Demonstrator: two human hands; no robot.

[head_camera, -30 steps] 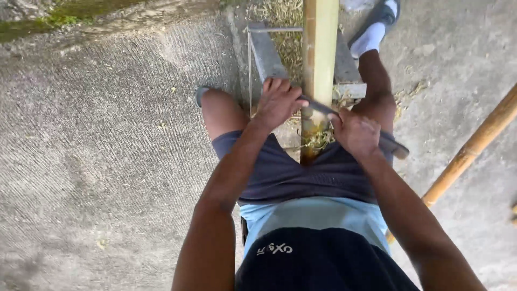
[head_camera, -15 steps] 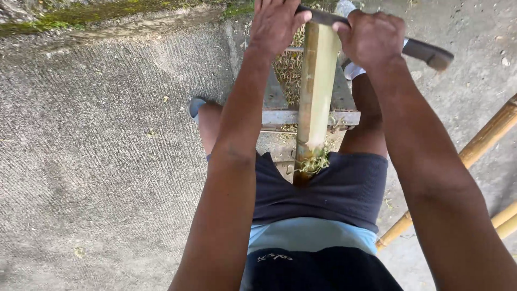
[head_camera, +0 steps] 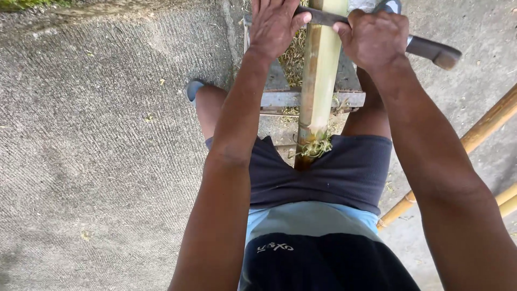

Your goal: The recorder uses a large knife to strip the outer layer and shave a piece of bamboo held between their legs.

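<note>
Fingers of the right hand (head_camera: 371,40) are clenching the knife handle (head_camera: 433,51); the left hand (head_camera: 274,24) is pressing the blade (head_camera: 320,17) across the bamboo pole (head_camera: 318,91). Both hands are hiding most of the blade; the pole's top is running out of frame.

Pale bamboo pole (head_camera: 319,81) lengthwise between thighs, dark blade (head_camera: 425,48) laid across it

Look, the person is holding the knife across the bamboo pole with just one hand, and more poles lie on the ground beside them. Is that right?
Not quite. Both hands hold the knife: the left hand grips the blade end and the right hand grips near the handle, one on each side of the bamboo pole. The head view shows this. The rest is right: more poles lie on the ground beside the person.
</note>
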